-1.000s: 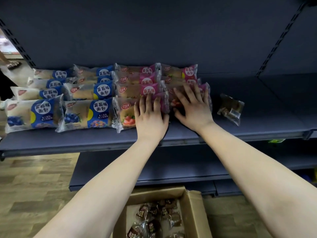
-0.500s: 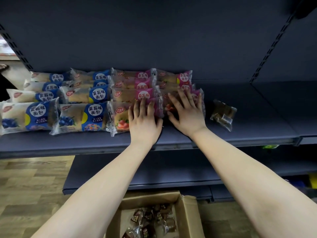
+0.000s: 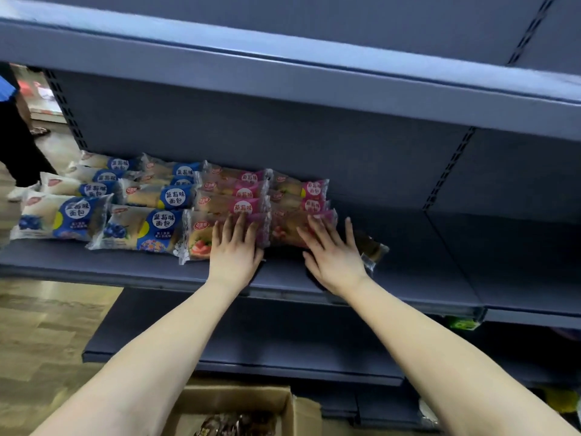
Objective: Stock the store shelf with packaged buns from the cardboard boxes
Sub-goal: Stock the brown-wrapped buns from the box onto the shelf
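Pink buns (image 3: 248, 196) now sit in two tidy columns beside the blue buns (image 3: 147, 212) on the shelf (image 3: 125, 265). Compared with a moment ago my view has risen and the box (image 3: 239, 404) has slid almost out of sight — the hands themselves have hardly moved. My left hand (image 3: 234, 251) lies flat, fingers spread, on the front pink pack (image 3: 201, 237); my right hand (image 3: 333, 250) lies flat on the next pack (image 3: 289, 229) — neither grips anything. A dark pack (image 3: 372, 248) lies just beside the right hand, partly hidden. I judge the pink rows are squared, so the box should be next.
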A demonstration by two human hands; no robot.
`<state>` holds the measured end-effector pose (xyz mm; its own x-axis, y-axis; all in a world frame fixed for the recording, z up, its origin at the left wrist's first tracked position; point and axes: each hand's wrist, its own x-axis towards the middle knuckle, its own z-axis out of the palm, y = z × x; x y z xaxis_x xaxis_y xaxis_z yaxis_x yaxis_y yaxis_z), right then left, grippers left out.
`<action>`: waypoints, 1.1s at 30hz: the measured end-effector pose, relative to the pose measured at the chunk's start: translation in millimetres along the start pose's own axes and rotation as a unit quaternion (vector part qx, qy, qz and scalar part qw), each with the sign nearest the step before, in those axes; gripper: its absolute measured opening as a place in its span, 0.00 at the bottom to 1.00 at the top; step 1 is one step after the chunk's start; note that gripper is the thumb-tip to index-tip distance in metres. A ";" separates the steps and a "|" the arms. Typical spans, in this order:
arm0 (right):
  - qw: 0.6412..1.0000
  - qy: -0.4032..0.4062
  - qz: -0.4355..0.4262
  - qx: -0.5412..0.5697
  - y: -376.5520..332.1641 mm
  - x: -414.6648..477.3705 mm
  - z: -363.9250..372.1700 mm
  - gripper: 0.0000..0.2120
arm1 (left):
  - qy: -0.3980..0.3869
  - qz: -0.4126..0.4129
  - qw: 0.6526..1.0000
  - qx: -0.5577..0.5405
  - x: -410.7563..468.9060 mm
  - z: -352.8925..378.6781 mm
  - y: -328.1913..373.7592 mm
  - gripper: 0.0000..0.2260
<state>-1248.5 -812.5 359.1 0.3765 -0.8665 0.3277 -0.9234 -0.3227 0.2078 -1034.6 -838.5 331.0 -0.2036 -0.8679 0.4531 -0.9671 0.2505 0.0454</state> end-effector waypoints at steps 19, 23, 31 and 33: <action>0.993 -0.039 0.104 0.039 145.6 -59.8 -28.3 0.25 | -0.206 0.099 0.964 -0.136 30.6 -9.8 197.7 0.33; 0.996 -0.044 0.049 0.058 157.4 -77.3 -10.2 0.23 | -0.266 0.020 0.952 -0.152 34.1 6.4 210.0 0.35; 0.995 -0.054 -0.021 0.087 168.2 -78.3 -2.6 0.36 | -0.196 -0.149 0.851 -0.464 42.3 -25.1 206.2 0.12; 0.994 -0.043 -0.042 0.089 164.6 -73.9 -4.7 0.42 | -0.214 -0.226 0.760 -0.570 45.1 -32.4 201.9 0.11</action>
<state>-1428.0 -799.8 373.4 0.4527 -0.8601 0.2352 -0.8901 -0.4514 0.0623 -1234.1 -813.1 389.4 -0.1560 -0.9749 -0.1588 -0.2416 -0.1182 0.9631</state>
